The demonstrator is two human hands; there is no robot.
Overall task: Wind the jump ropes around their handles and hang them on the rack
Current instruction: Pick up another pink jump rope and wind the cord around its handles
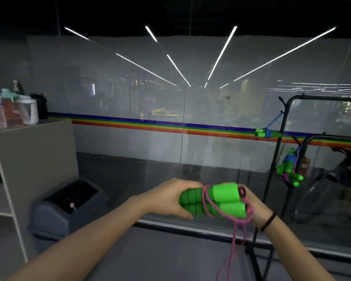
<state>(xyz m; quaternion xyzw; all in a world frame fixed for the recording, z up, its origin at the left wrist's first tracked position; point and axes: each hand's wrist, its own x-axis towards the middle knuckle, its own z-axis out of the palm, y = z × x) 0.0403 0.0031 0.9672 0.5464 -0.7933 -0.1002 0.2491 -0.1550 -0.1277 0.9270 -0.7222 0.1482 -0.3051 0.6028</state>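
Left hand (168, 199) grips the ribbed ends of the two green foam handles (224, 194), held side by side in front of the body. The right hand (255, 209) holds the other ends, the pink rope (234, 236) looped over it and hanging down. I judge the handles light and soft, good to squeeze; the thin rope is limp and may slip loose. Two wound ropes (265, 133) already hang on the black rack (284, 118) at the right.

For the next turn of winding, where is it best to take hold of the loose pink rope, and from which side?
Pinch the pink rope where it hangs straight just under the green handles, coming from the right with the right hand. The left hand is busy gripping their ribbed ends, and lower down the rope curves away loosely.
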